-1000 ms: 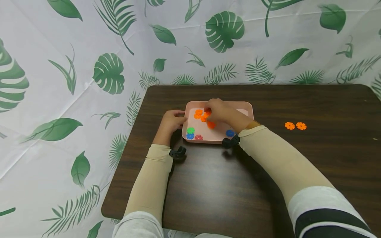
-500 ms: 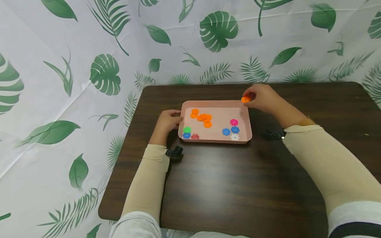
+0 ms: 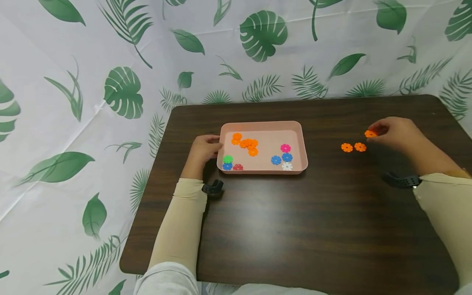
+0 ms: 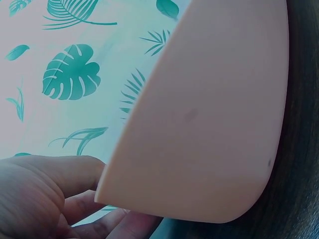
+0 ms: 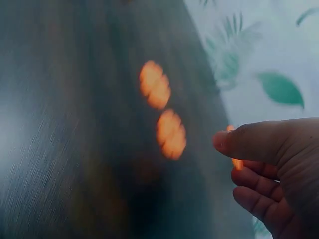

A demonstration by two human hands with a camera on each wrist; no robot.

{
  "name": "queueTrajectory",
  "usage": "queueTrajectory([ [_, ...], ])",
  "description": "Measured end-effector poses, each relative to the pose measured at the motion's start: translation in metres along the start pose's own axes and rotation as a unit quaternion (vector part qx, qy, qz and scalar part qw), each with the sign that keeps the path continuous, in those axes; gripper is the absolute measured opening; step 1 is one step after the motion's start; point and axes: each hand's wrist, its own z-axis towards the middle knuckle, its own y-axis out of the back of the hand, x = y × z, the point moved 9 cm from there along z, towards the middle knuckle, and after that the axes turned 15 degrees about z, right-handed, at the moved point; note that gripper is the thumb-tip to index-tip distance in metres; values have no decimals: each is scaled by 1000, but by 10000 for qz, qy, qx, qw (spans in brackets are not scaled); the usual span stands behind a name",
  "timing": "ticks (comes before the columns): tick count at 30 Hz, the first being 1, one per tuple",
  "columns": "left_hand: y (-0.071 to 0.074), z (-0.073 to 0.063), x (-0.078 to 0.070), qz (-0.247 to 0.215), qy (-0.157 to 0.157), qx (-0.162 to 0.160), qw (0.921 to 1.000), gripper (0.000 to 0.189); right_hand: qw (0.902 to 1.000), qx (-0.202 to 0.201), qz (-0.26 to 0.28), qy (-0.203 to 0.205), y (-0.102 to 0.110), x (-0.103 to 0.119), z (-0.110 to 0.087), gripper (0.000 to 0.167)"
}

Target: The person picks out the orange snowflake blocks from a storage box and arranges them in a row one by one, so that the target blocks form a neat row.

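Note:
My left hand (image 3: 204, 150) is at the left end of a shallow pink tray (image 3: 263, 171), its thumb at the rim and its curled fingers around the outside of the wall. The left wrist view shows the tray's outer wall (image 4: 209, 114) up close with the fingers partly behind it. Out to the right, my right hand (image 3: 396, 132) pinches an orange snowflake disc (image 3: 370, 134) between thumb and fingers, above the table. Two more orange snowflake discs (image 3: 353, 147) lie side by side just left of that hand; they look blurred in the right wrist view.
Inside the tray is a cluster of orange discs (image 3: 248, 143). Green, blue and red discs (image 3: 228, 159) sit in its near left corner, with pink, blue and white ones (image 3: 287, 157) at the right. The dark wooden table (image 3: 280, 229) meets a leaf-print cloth (image 3: 206, 61) behind.
My right hand has gone from the tray's orange cluster, over its far right corner, to the table's right side, carrying an orange disc. The left hand has stayed at the tray's left end.

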Motion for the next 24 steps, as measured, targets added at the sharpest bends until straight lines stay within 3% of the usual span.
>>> queueTrajectory([
  [6, 0, 0, 1, 69, 46, -36, 10000, 43, 9994, 104, 27, -339, -7, -41, -15, 56],
  [24, 0, -2, -1, 62, 27, 2, 10000, 42, 9993, 128, -14, -338, -16, -47, -11, 55],
])
